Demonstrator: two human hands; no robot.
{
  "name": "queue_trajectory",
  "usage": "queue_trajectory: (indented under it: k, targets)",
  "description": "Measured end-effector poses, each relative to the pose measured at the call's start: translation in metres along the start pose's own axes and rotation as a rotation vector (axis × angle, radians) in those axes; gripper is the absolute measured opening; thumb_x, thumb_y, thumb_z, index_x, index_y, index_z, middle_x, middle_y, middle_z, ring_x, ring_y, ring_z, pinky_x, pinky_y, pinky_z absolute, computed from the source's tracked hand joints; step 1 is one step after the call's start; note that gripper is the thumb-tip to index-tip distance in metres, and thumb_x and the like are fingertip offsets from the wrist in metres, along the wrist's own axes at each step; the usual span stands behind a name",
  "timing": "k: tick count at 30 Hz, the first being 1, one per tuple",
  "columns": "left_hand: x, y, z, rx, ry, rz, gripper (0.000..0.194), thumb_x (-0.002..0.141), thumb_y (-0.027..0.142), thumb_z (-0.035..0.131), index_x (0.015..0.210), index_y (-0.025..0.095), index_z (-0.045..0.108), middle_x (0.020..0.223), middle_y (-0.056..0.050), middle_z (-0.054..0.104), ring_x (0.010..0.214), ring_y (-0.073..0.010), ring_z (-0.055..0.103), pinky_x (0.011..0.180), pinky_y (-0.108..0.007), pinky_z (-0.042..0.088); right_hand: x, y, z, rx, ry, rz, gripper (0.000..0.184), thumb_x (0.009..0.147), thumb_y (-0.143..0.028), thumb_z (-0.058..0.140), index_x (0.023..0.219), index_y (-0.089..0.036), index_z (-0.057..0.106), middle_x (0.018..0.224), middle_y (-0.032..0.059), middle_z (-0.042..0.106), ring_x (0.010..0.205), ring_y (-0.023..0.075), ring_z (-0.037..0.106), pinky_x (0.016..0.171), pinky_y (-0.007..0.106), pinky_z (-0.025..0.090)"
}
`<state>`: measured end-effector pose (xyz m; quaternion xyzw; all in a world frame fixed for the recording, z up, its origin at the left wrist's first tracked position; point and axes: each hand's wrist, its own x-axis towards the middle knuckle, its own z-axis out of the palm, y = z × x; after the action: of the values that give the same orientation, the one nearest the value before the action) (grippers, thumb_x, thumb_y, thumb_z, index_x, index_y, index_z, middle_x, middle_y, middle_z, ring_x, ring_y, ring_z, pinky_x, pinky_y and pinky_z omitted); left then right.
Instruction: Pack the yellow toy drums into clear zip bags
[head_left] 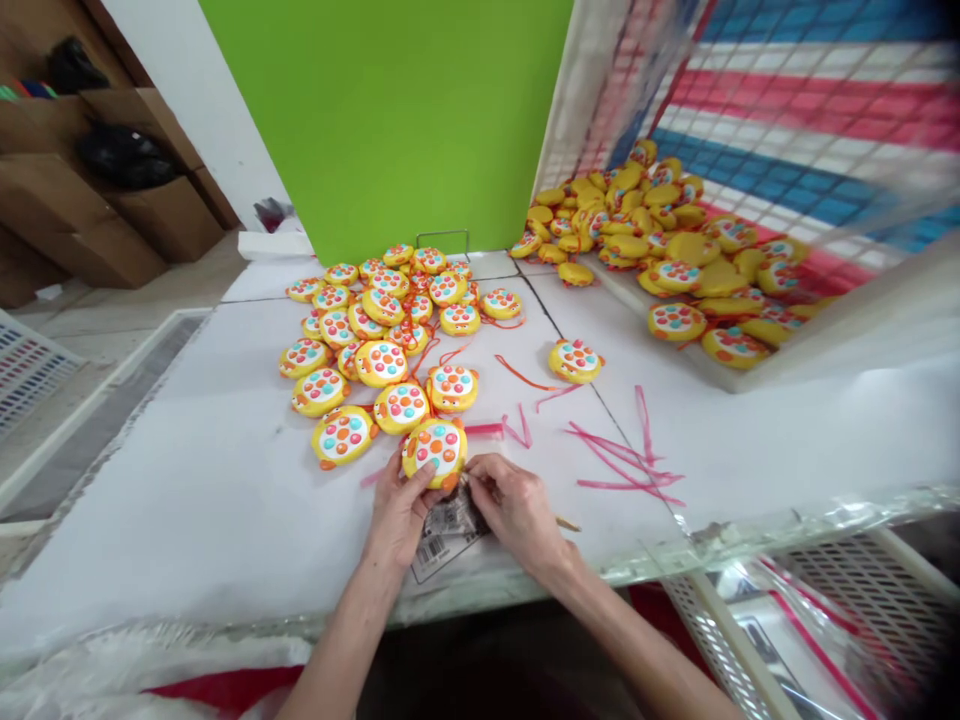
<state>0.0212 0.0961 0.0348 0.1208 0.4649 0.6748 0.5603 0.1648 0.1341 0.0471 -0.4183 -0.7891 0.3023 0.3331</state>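
A yellow turtle-shaped toy (433, 450) with a white, colour-dotted top is in my left hand (399, 510), gripped by its edge with the thumb over the top. My right hand (514, 505) is closed in a pinch at the toy's lower right edge; whatever its fingertips hold is too small to make out. Beneath both hands lies a clear packet with a printed barcode label (439, 548), partly covered. Several like toys with orange cords form a pile (382, 330) just beyond my left hand. One lone toy (576, 360) rests farther right.
Pink strips (626, 465) lie scattered on the white tabletop (225, 500). A tipped basket (757, 375) at right spills many more toys. A green board (390, 120) stands behind the pile. White crates (862, 590) sit below the table's front edge.
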Motion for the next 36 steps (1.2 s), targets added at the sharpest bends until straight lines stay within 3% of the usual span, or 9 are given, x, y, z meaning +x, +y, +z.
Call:
queue_trajectory:
  k: [7,11,15,19,22,25,28,31,36]
  targets:
    - [-0.004,-0.004,0.000,0.016,-0.028,-0.005,0.066,0.061,0.015,0.076,0.120,0.026,0.048,0.108,-0.003,0.064,0.086,-0.0176,0.065,0.063,-0.024,0.055,0.011,0.139,-0.150,-0.549,0.457,0.213,0.019,0.081,-0.033,0.048,0.086,-0.021,0.062,0.091,0.0103,0.068,0.070,0.0211,0.064,0.064,0.034,0.047]
    - [-0.005,-0.005,0.001,0.009,-0.016,-0.018,0.076,0.057,0.016,0.078,0.124,0.027,0.045,0.109,-0.005,0.065,0.089,-0.0203,0.065,0.065,-0.025,0.054,0.005,0.203,-0.214,-0.832,0.255,0.374,0.015,0.076,-0.031,0.053,0.071,-0.023,0.065,0.087,0.0191,0.068,0.072,0.0276,0.063,0.056,0.039,0.044]
    - [-0.004,-0.004,0.002,0.041,-0.030,-0.020,0.063,0.059,0.020,0.078,0.116,0.022,0.051,0.103,-0.006,0.066,0.087,-0.0209,0.065,0.065,-0.027,0.055,0.000,0.158,-0.171,-0.725,0.230,0.021,0.035,0.080,-0.031,0.051,0.111,-0.018,0.057,0.116,0.0170,0.059,0.104,0.0316,0.058,0.084,0.047,0.048]
    - [-0.005,-0.002,0.008,0.109,-0.120,-0.030,0.042,0.066,0.027,0.074,0.103,0.015,0.057,0.094,-0.008,0.067,0.072,-0.0179,0.065,0.052,-0.024,0.052,0.006,0.054,-0.077,-0.416,-0.211,-0.325,0.059,0.080,-0.013,0.051,0.135,-0.024,0.035,0.140,0.0101,0.040,0.127,0.0250,0.039,0.100,0.044,0.041]
    - [-0.010,0.001,0.010,0.146,-0.207,-0.108,0.037,0.071,0.034,0.069,0.100,0.014,0.059,0.083,-0.007,0.068,0.061,-0.0166,0.064,0.049,-0.024,0.050,0.014,0.011,-0.033,-0.221,-0.295,-0.448,0.060,0.076,-0.004,0.049,0.133,-0.023,0.038,0.135,0.0104,0.044,0.123,0.0224,0.043,0.097,0.038,0.045]
    - [-0.020,0.009,0.001,0.304,-0.114,0.026,0.039,0.075,0.040,0.064,0.105,0.016,0.060,0.074,-0.005,0.067,0.062,-0.0185,0.063,0.054,-0.027,0.050,0.018,0.004,-0.022,-0.101,-0.262,-0.378,0.048,0.077,-0.006,0.050,0.123,-0.021,0.045,0.119,0.0107,0.056,0.109,0.0217,0.054,0.088,0.036,0.048]
    - [-0.026,0.009,-0.015,0.717,0.068,0.411,0.029,0.071,0.034,0.068,0.097,0.021,0.066,0.084,-0.007,0.067,0.082,-0.0241,0.061,0.073,-0.033,0.050,0.019,0.007,-0.028,0.005,-0.179,-0.129,0.036,0.081,-0.015,0.051,0.116,-0.020,0.045,0.096,0.0065,0.062,0.084,0.0199,0.061,0.073,0.033,0.051]
    - [-0.025,-0.007,-0.026,1.165,0.003,0.692,0.023,0.073,0.027,0.063,0.095,0.021,0.066,0.103,-0.011,0.063,0.101,-0.0305,0.054,0.091,-0.045,0.042,0.018,0.008,-0.029,0.168,-0.122,0.108,0.033,0.078,-0.019,0.053,0.109,-0.017,0.045,0.084,0.0023,0.061,0.070,0.0161,0.059,0.063,0.027,0.050]
    - [-0.018,-0.032,-0.018,1.505,-0.129,0.827,0.030,0.083,0.017,0.046,0.109,0.016,0.059,0.100,-0.012,0.061,0.092,-0.0269,0.055,0.082,-0.044,0.047,0.007,0.014,-0.016,0.343,-0.067,0.191,0.039,0.069,-0.015,0.056,0.107,-0.017,0.049,0.094,0.0034,0.061,0.082,0.0173,0.059,0.070,0.028,0.051]
